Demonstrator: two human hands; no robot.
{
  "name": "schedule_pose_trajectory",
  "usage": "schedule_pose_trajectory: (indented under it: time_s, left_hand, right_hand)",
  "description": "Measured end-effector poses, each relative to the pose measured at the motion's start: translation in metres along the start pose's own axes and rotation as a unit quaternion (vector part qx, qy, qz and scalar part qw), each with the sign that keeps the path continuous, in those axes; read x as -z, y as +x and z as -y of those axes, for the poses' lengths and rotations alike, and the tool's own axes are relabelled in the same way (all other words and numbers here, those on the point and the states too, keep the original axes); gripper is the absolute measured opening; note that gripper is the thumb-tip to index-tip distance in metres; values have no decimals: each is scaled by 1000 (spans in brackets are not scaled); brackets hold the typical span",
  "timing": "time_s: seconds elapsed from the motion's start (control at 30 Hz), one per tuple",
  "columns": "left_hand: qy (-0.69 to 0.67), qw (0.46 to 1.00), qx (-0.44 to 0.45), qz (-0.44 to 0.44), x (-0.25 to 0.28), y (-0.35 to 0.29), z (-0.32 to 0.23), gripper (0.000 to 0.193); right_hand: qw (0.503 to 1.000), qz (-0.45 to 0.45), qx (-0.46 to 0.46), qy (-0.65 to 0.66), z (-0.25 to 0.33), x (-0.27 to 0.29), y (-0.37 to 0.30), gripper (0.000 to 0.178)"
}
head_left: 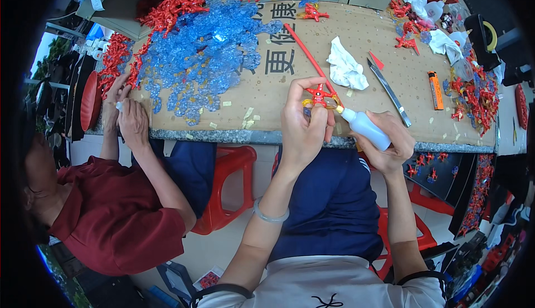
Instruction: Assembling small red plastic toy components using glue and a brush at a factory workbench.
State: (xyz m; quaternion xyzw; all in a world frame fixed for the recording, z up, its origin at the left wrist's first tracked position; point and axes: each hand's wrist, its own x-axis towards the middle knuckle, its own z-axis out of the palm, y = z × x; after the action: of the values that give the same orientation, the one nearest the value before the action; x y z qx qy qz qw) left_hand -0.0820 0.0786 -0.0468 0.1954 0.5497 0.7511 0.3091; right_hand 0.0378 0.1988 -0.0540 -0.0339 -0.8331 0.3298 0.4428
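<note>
Between the thumb and fingers of my left hand [304,127] is a small red plastic figure [320,94] with yellow and blue bits at its side. My right hand [393,141] is wrapped round a white squeeze bottle [368,130], tilted so that its yellowish nozzle points up and left. The nozzle tip is right beside the figure; whether they touch I cannot tell. Both hands are just over the table's near edge. Behind them lie a thin red stick [305,49], a crumpled white tissue [346,66] and metal tweezers [389,92].
A heap of clear blue plastic pieces [206,52] covers the table's left side, with red figures [178,7] piled behind it. An orange lighter [435,91] and more figures [473,99] lie at the right. A co-worker in a dark red shirt [128,219] works at my left.
</note>
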Motion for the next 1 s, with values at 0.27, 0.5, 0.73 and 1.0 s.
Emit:
schedule_pose_trajectory:
  time_s: [0.27, 0.5, 0.73, 1.0]
  left_hand:
    - [-2, 1000, -6, 2, 0, 0, -1, 37]
    - [9, 1000, -26, 13, 2, -1, -3, 34]
    - [-7, 999, -29, 20, 4, -3, -5, 34]
    - [25, 996, -74, 44, 8, -8, 3, 33]
  right_hand:
    - [1000, 0, -5, 4, 0, 0, 0, 41]
    - [999, -28, -29, 9, 0, 7, -4, 41]
    - [952, -190, -226, 82, 1, 14, -7, 41]
    - [941, -157, -299, 7, -40, 44, 22, 30]
